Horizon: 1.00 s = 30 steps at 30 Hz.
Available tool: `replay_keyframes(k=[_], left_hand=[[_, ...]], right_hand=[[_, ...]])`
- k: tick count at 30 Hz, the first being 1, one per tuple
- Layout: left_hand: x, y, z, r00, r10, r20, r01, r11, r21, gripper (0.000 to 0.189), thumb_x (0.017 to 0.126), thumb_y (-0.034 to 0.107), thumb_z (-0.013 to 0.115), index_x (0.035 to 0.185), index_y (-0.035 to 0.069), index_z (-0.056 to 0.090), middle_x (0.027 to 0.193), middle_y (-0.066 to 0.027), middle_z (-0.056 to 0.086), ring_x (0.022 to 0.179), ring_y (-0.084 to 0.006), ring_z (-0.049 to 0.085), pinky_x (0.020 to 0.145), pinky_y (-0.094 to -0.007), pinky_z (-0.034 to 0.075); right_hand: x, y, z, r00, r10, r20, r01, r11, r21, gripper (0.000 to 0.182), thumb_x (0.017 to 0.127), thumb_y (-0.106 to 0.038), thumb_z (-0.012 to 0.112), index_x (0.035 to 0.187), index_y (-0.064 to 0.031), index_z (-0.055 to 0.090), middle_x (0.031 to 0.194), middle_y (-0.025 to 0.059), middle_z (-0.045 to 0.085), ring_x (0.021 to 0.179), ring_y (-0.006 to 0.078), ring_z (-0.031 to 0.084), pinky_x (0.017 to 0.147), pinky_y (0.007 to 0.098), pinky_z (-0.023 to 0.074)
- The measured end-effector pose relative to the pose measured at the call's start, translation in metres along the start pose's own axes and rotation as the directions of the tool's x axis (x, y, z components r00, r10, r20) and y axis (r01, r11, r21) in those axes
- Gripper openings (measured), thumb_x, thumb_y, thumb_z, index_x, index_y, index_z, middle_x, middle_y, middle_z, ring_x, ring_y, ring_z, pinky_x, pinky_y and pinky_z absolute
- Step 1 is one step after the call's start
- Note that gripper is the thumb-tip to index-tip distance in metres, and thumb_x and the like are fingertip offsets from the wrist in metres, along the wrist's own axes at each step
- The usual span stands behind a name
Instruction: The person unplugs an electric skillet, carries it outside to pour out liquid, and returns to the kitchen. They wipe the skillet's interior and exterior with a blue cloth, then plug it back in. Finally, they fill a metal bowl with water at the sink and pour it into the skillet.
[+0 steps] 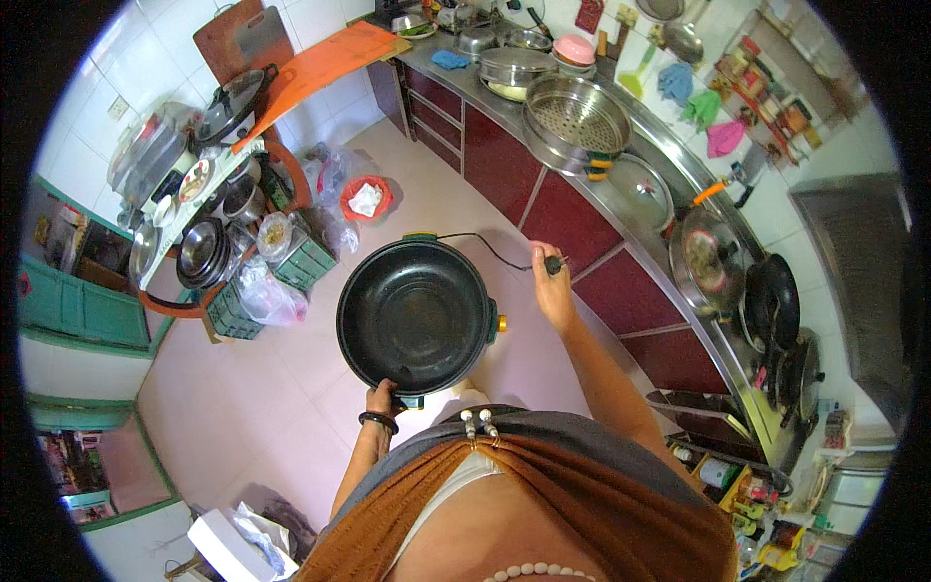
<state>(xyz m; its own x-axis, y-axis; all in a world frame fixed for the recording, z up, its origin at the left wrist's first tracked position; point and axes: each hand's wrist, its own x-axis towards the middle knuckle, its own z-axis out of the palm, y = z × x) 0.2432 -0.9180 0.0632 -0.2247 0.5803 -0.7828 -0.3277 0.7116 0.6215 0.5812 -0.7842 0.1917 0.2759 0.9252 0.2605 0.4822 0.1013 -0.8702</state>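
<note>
A round black electric frying pan [414, 313] hangs above the floor in front of me, its inside bare. My left hand [381, 400] grips the handle at its near edge, and a dark bracelet [379, 420] circles that wrist. From the pan's far side a thin black power cord [489, 249] runs across to the right. My right hand [553, 287] holds the cord's black plug [555, 264], with the metal prongs pointing right. On the pan's right side a gold-coloured knob [502, 323] sticks out.
A steel counter [502, 113] over dark red cabinets [502, 153] curves along the right, bearing a steel steamer [577, 120], a glass lid [640, 190] and several pans. At left, a cluttered table [195, 211] stands by green crates [305, 254]. An orange bin [366, 198] is on the floor [291, 385].
</note>
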Motion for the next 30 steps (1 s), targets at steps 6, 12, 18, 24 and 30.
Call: replay_keyframes(k=[6, 12, 18, 24, 30], left_hand=[[0.064, 0.091, 0.018, 0.999, 0.004, -0.050, -0.007, 0.997, -0.074, 0.032, 0.069, 0.018, 0.056, 0.089, -0.006, 0.049, 0.074, -0.0139, 0.056, 0.059, -0.0268, 0.059, 0.051, -0.0405, 0.053], [0.133, 0.176, 0.052, 0.986, -0.027, -0.163, 0.003, 0.989, -0.146, 0.025, 0.068, 0.018, 0.056, 0.082, -0.001, 0.047, 0.066, -0.0081, 0.054, 0.047, -0.0184, 0.051, 0.037, -0.0270, 0.039], [0.200, 0.254, 0.080, 0.984, -0.006, -0.178, -0.043, 0.963, -0.268, 0.022, 0.069, 0.016, 0.056, 0.081, -0.001, 0.048, 0.065, -0.0062, 0.052, 0.045, -0.0178, 0.050, 0.034, -0.0266, 0.035], [0.228, 0.350, 0.127, 0.973, -0.019, -0.231, -0.034, 0.974, -0.222, 0.021, 0.068, 0.016, 0.058, 0.076, 0.000, 0.048, 0.061, -0.0059, 0.051, 0.041, -0.0171, 0.046, 0.033, -0.0274, 0.032], [0.304, 0.410, 0.124, 0.977, 0.019, -0.213, -0.074, 0.964, -0.254, 0.020, 0.068, 0.016, 0.059, 0.077, 0.001, 0.050, 0.062, -0.0045, 0.052, 0.042, -0.0154, 0.047, 0.034, -0.0266, 0.033]], right_hand=[[0.130, 0.016, 0.076, 1.000, -0.011, -0.001, 0.011, 0.996, -0.086, 0.043, 0.093, -0.036, 0.035, 0.107, 0.0015, 0.050, 0.101, 0.0218, 0.053, 0.096, 0.0381, 0.049, 0.085, 0.0410, 0.0386], [0.259, 0.046, 0.153, 0.989, 0.089, 0.118, -0.100, 0.991, 0.089, 0.043, 0.090, -0.038, 0.041, 0.086, 0.0023, 0.055, 0.080, 0.0237, 0.057, 0.079, 0.0400, 0.054, 0.070, 0.0442, 0.0407], [0.382, 0.097, 0.244, 0.877, 0.380, 0.295, -0.435, 0.888, 0.149, 0.037, 0.084, -0.041, 0.054, 0.082, -0.0050, 0.063, 0.070, 0.0071, 0.058, 0.059, 0.0165, 0.052, 0.053, 0.0289, 0.0418], [0.478, 0.131, 0.288, 0.699, 0.627, 0.344, -0.715, 0.632, 0.299, 0.034, 0.084, -0.039, 0.056, 0.084, -0.0067, 0.065, 0.071, 0.0033, 0.058, 0.057, 0.0114, 0.052, 0.049, 0.0218, 0.0435], [0.548, 0.174, 0.359, 0.621, 0.736, 0.269, -0.768, 0.504, 0.394, 0.030, 0.083, -0.032, 0.059, 0.076, -0.0032, 0.062, 0.066, 0.0059, 0.056, 0.048, 0.0140, 0.051, 0.045, 0.0260, 0.0456]])
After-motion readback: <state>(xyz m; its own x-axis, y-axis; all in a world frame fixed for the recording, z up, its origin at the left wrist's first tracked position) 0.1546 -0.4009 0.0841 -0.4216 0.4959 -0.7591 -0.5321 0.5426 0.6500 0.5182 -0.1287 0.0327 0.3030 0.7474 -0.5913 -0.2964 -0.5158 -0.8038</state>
